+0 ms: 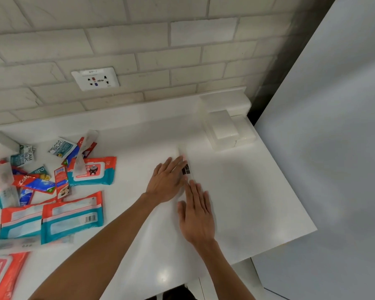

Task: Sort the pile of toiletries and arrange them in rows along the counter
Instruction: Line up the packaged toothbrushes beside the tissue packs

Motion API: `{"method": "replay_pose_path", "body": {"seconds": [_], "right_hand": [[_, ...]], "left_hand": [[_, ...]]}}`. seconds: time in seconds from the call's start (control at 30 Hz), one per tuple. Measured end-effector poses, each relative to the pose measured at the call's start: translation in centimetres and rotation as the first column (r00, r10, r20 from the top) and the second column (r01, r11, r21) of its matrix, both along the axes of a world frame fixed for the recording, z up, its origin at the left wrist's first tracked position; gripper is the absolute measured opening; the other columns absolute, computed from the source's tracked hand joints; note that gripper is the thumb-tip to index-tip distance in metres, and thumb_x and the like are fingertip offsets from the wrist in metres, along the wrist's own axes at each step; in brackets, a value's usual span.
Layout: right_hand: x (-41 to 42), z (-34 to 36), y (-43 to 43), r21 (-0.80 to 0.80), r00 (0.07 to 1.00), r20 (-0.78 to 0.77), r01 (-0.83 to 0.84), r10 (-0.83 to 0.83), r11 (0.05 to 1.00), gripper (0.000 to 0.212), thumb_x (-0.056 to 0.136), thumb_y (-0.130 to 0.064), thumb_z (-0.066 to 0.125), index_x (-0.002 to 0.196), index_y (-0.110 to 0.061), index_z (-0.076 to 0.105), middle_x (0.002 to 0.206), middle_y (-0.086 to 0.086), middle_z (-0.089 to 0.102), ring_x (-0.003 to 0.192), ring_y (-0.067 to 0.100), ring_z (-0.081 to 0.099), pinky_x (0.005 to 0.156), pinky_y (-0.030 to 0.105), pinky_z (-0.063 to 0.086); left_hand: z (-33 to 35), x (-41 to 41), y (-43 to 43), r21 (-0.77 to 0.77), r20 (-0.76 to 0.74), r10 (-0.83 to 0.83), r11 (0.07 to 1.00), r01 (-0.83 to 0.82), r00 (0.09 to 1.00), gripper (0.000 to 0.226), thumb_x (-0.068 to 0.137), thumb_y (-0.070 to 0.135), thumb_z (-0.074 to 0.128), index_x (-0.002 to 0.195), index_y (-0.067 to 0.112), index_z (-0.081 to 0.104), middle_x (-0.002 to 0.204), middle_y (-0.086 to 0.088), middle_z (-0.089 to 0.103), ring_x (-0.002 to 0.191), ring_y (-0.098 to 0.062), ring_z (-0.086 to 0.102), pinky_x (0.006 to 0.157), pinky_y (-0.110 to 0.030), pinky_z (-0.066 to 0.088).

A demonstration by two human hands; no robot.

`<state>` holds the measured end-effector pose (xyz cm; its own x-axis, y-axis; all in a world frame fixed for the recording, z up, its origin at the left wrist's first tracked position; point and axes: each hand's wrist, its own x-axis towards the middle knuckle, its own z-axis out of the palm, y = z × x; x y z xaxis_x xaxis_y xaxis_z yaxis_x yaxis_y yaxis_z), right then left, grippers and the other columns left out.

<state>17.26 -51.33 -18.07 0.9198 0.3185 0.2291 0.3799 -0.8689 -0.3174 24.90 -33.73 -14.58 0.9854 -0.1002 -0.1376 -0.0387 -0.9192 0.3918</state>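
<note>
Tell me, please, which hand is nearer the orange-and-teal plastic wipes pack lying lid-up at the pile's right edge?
Left. The left hand lies right of the orange-and-teal plastic wipes pack; the right hand lies farther right, nearer the white counter's front edge.

A white counter (247, 202) fills the middle and runs out of view at 9 o'clock. Behind it, from 10 to 1 o'clock, stands a wall (139, 40) of pale brick-shaped tiles. A white socket plate (95, 79) sits on this wall at 11 o'clock. A grey panel (338, 148) covers 2 to 5 o'clock, with a dark strip (273, 79) between it and the tiles. A light reflection (163, 276) lies on the counter at 6 o'clock.
</note>
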Motion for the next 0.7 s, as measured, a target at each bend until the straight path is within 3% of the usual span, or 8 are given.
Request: {"method": "replay_pose_path", "body": {"seconds": [0.23, 0.47, 0.7], "right_hand": [[5.0, 0.5, 1.0, -0.027, 0.995, -0.078, 0.057, -0.059, 0.998, 0.067, 0.115, -0.048, 0.028, 0.17, -0.013, 0.015, 0.177, 0.006, 0.017, 0.165, 0.021, 0.008, 0.133, 0.046, 0.016], [9.3, 0.1, 1.9, 0.033, 0.989, -0.081, 0.124, -0.121, 0.992, 0.061, 0.113, -0.036, 0.035, 0.167, -0.01, 0.027, 0.173, 0.008, 0.029, 0.163, 0.019, 0.02, 0.131, 0.042, 0.023], [11.3, 0.0, 2.5, 0.029, 0.986, -0.09, 0.146, -0.143, 0.989, 0.061, 0.111, -0.033, 0.039, 0.166, -0.008, 0.029, 0.173, 0.01, 0.03, 0.163, 0.022, 0.019, 0.132, 0.042, 0.022]], "left_hand": [[0.6, 5.4, -0.2, -0.007, -0.077, 0.034, 0.999, -0.035, 0.996, 0.068, 0.104, 0.063, 0.03, 0.163, 0.04, 0.005, 0.171, 0.021, -0.005, 0.16, -0.022, -0.005, 0.128, -0.051, 0.005], [0.4, 10.4, 0.0, 0.006, -0.101, 0.049, 0.999, -0.048, 0.994, 0.076, 0.098, 0.072, 0.034, 0.162, 0.043, 0.004, 0.171, 0.021, -0.004, 0.159, -0.024, -0.003, 0.127, -0.057, 0.006], [0.5, 13.5, 0.1, 0.002, -0.104, 0.06, 0.998, -0.06, 0.993, 0.079, 0.095, 0.073, 0.039, 0.161, 0.044, 0.009, 0.17, 0.022, -0.002, 0.16, -0.024, 0.0, 0.126, -0.056, 0.007]]}}
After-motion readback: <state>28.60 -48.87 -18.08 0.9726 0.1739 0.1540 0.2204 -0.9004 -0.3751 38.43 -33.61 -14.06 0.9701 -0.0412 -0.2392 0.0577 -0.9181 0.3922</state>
